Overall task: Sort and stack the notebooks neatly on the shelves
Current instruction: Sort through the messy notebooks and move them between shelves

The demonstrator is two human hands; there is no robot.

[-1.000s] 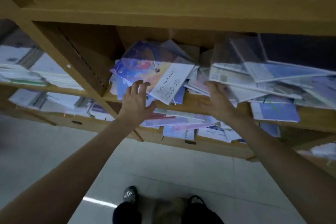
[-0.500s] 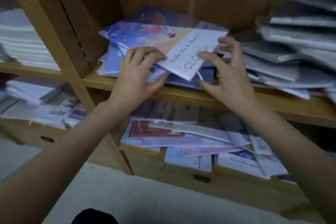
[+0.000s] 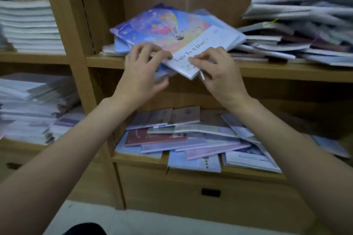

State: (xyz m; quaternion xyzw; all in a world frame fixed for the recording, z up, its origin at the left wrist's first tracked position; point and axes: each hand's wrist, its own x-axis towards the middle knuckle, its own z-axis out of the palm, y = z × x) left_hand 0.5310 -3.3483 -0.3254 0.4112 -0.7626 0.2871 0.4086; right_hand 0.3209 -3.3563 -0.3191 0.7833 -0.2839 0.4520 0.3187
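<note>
Middle wooden shelf (image 3: 277, 71): I see a colourful glossy notebook printed "Light To A Diary" (image 3: 183, 42) topping a loose blue pile, its white corner overhanging the shelf edge. My left hand (image 3: 141, 74) has fingers curled on the cover's left edge, thumb underneath. My right hand (image 3: 219, 74) pinches the near corner. Right: a blurred, slanting heap of grey notebooks (image 3: 298, 30), possibly touching the pile. Lower shelf: scattered pastel notebooks (image 3: 191, 139).

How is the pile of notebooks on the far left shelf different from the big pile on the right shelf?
The left pile is stacked straight with edges lined up; the right pile is tilted and messy, books poking out at angles. The left pile looks almost all white; the right pile mixes grey, white and darker covers. Both sit at the same shelf height, and neither hand touches them.
</note>
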